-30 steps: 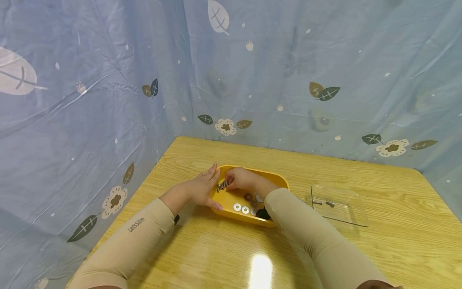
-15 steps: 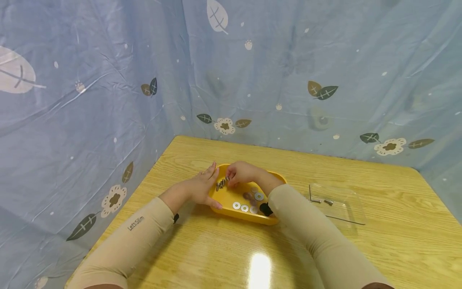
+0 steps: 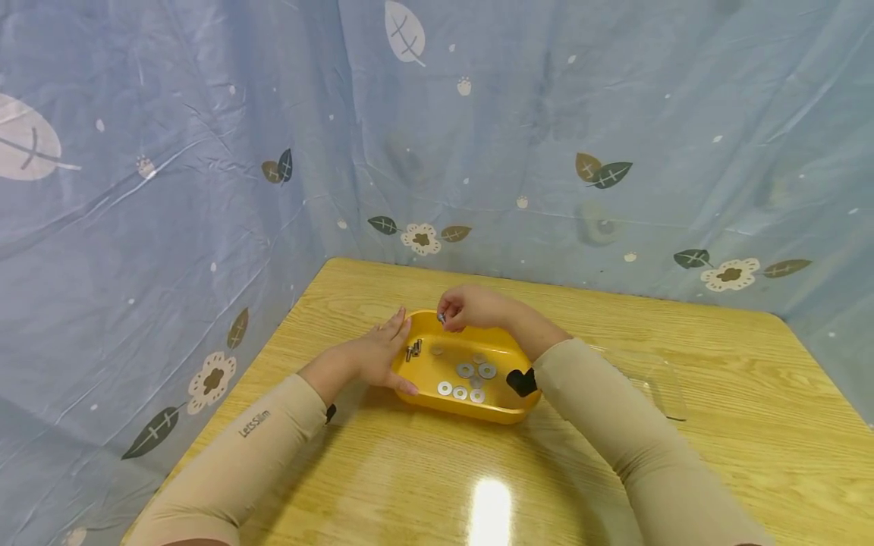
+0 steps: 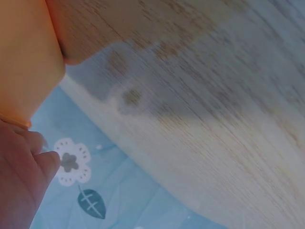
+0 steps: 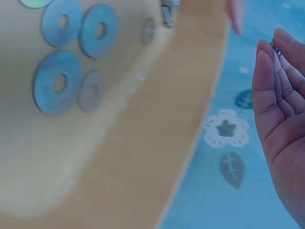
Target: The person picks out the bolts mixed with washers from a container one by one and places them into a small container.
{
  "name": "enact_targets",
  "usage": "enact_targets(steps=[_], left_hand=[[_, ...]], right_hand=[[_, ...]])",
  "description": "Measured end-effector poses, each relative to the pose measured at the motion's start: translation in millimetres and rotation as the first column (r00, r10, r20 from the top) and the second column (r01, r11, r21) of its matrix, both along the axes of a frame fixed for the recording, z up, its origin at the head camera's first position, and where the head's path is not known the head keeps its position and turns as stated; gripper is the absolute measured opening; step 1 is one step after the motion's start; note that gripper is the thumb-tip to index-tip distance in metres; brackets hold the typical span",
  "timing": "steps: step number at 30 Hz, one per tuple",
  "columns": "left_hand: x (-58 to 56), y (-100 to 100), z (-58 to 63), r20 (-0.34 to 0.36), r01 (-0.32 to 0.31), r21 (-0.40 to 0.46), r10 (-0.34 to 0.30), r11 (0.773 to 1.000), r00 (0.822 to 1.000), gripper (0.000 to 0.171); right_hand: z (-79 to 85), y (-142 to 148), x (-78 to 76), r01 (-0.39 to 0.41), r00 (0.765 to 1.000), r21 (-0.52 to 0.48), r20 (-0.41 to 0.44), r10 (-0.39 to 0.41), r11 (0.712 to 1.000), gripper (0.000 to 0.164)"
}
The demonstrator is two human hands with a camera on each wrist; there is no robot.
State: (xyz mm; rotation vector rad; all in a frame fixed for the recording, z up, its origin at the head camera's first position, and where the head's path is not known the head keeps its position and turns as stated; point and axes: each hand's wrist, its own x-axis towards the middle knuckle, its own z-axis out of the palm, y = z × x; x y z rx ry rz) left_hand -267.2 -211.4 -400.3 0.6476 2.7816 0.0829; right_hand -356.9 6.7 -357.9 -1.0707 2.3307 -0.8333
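Note:
My right hand [image 3: 473,308] is raised over the back rim of a yellow tray [image 3: 471,412]. Between thumb and fingertips it pinches a small metal bolt [image 5: 276,48], mostly covered by the fingers. Fingers spread, my left hand [image 3: 375,359] rests on the tray's left end, with the thumb at the front rim; the left wrist view catches only part of it. A few short bolts [image 3: 413,350] lie inside the tray's left end. Several flat metal washers [image 3: 476,373] of different sizes are scattered over its floor, and a small one [image 5: 148,31] sits nearer the bolts.
A clear plastic container [image 3: 672,383] stands right of the tray, partly hidden by my right sleeve. A black piece [image 3: 522,382] by my right wrist overlaps the tray. Blue patterned curtain [image 3: 519,136] encloses the wooden table [image 3: 382,470] at the back and left.
My right hand has risen out of the tray toward its back rim, taking one bolt from the group at the left end. The left hand has stayed on the tray.

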Motion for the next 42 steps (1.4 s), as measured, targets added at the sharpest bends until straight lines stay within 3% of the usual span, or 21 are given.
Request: enact_targets(steps=[10, 27, 34, 42], left_hand=[[1.8, 0.1, 0.2, -0.002, 0.005, 0.007, -0.005, 1.000, 1.000, 0.128], [2.5, 0.8, 1.1, 0.011, -0.007, 0.024, 0.006, 1.000, 1.000, 0.128], [2.4, 0.1, 0.8, 0.013, -0.011, 0.041, 0.010, 0.999, 1.000, 0.129], [2.0, 0.6, -1.4, 0.001, -0.004, 0.045, 0.004, 0.999, 1.000, 0.128]], right_hand=[[27.5, 37.3, 11.2, -0.006, 1.000, -0.091, -0.014, 0.004, 0.996, 0.014], [45.3, 131.1, 22.2, 0.135, 0.989, -0.154, -0.036, -0.142, 0.979, 0.016], [47.8, 169.9, 27.6, 0.197, 0.980, -0.151, -0.005, -0.200, 0.969, 0.020], [36.7, 208.1, 31.7, 0.239, 0.971, -0.124, 0.034, -0.236, 0.963, 0.022]])
